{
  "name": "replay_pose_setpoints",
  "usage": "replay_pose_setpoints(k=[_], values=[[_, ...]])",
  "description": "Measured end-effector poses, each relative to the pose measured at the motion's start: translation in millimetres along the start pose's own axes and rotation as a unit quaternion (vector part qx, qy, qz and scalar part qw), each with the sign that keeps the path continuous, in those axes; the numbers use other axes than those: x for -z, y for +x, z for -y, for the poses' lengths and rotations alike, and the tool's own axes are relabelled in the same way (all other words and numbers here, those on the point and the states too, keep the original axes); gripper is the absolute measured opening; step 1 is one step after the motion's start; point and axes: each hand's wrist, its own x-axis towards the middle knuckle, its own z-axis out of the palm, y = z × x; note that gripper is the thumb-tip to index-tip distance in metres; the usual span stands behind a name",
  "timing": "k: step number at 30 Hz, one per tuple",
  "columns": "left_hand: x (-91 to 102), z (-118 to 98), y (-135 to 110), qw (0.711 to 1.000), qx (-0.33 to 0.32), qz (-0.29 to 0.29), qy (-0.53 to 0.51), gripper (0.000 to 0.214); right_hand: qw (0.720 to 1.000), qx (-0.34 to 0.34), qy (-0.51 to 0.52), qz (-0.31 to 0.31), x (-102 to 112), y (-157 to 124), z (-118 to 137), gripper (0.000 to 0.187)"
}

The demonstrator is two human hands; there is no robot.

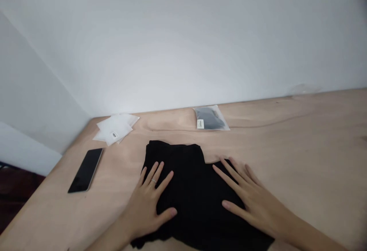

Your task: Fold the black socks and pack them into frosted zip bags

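A folded black garment (192, 182) lies on the wooden table (301, 155) in front of me. My left hand (149, 201) rests flat on the garment's left side, fingers spread, with a ring on one finger. My right hand (249, 197) lies flat on the garment's right side, fingers stretched out toward the far left. Neither hand holds anything.
A black phone (86, 170) lies face up near the table's left edge. Behind it is a small stack of empty white plastic bags (116, 128). A clear bag holding a dark garment (210, 118) sits by the white wall. The table's left edge drops off to a dark floor.
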Motion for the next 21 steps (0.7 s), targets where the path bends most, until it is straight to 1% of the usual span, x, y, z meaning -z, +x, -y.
replay_pose_setpoints(k=[3,4,6,8,10,12,14,16,18,20,21], values=[[-5.8,4.8,-1.4,1.000,0.003,0.003,-0.007,0.085,0.997,-0.029,0.060,0.045,-2.1,2.7,-7.3,0.076],[-7.1,5.5,-1.4,1.000,0.004,0.003,-0.009,0.085,0.994,-0.050,0.086,0.045,-0.2,7.5,-11.0,0.072],[-7.7,5.7,-0.9,1.000,0.005,0.001,-0.012,0.085,0.983,-0.127,0.135,0.013,6.3,24.8,-23.9,0.067],[-5.9,4.6,-0.2,1.000,0.009,0.003,-0.018,0.085,0.957,-0.236,0.160,-0.045,13.5,50.9,-46.2,0.062],[-2.6,3.1,0.3,1.000,0.015,0.011,-0.024,0.084,0.939,-0.301,0.153,-0.067,17.8,80.8,-75.3,0.058],[0.6,1.7,0.4,0.999,0.020,0.021,-0.028,0.083,0.915,-0.367,0.154,-0.070,17.9,108.7,-104.9,0.056],[3.0,0.5,0.5,0.999,0.023,0.028,-0.031,0.083,0.893,-0.415,0.165,-0.058,14.6,130.5,-127.9,0.043],[4.7,-0.7,0.6,0.999,0.026,0.031,-0.036,0.084,0.882,-0.431,0.187,-0.045,9.5,144.4,-140.9,0.034],[6.4,-1.6,0.8,0.998,0.029,0.032,-0.042,0.084,0.880,-0.426,0.207,-0.043,5.0,151.3,-145.3,0.031],[7.6,-1.9,0.9,0.998,0.029,0.031,-0.047,0.084,0.884,-0.410,0.217,-0.063,4.0,153.3,-145.1,0.033],[7.6,-1.7,0.8,0.998,0.029,0.031,-0.047,0.083,0.887,-0.398,0.217,-0.085,5.8,153.2,-144.4,0.032]])
